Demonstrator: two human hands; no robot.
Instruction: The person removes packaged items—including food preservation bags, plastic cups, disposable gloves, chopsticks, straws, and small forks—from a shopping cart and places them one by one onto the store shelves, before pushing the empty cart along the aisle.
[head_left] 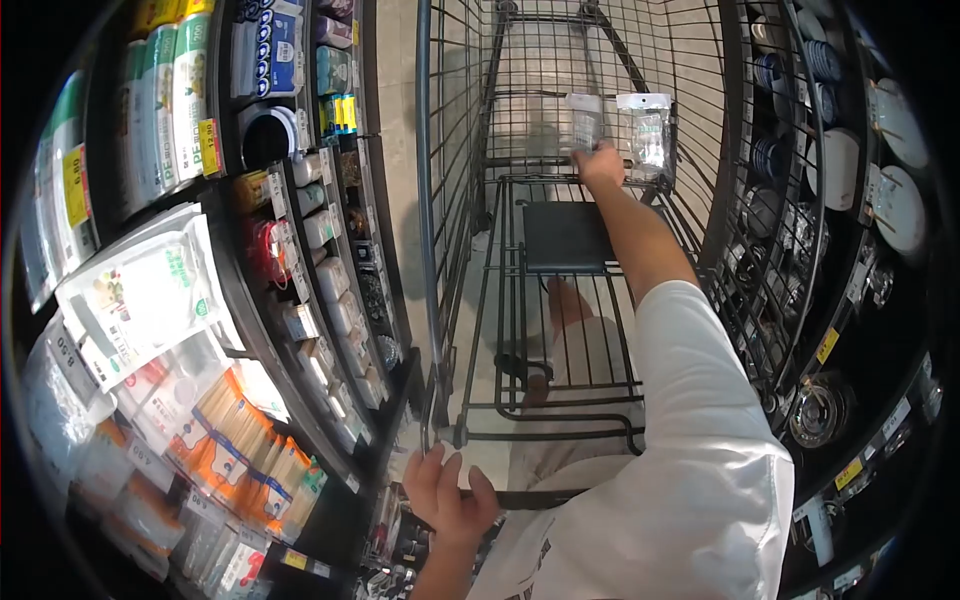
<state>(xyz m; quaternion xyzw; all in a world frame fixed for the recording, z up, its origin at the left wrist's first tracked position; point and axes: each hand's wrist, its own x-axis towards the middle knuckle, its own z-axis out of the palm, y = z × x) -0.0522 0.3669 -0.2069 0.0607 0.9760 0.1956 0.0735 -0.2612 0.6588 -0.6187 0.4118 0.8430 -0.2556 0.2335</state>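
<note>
My right hand (601, 165) reaches into the black wire shopping cart (497, 180), its fingers closed on the lower end of a clear plastic packet (584, 121). Just right of it, a second silvery, clear packet (650, 137) stands against the cart's wire wall. Below my right wrist is the dark flat panel (562, 237) of the cart's fold-down seat. At the bottom, my left hand (449, 490) is beside the cart's handle bar (535, 499), palm up with its fingers apart and slightly curled, and nothing shows in it.
Shelves on the left carry tall green-and-white rolls (190, 95), a white packet (150, 290) and orange packs of wooden sticks (235, 440). On the right, shelves hold plates (900, 207), bowls and a glass dish (820, 410). Pale floor shows through the cart's wires.
</note>
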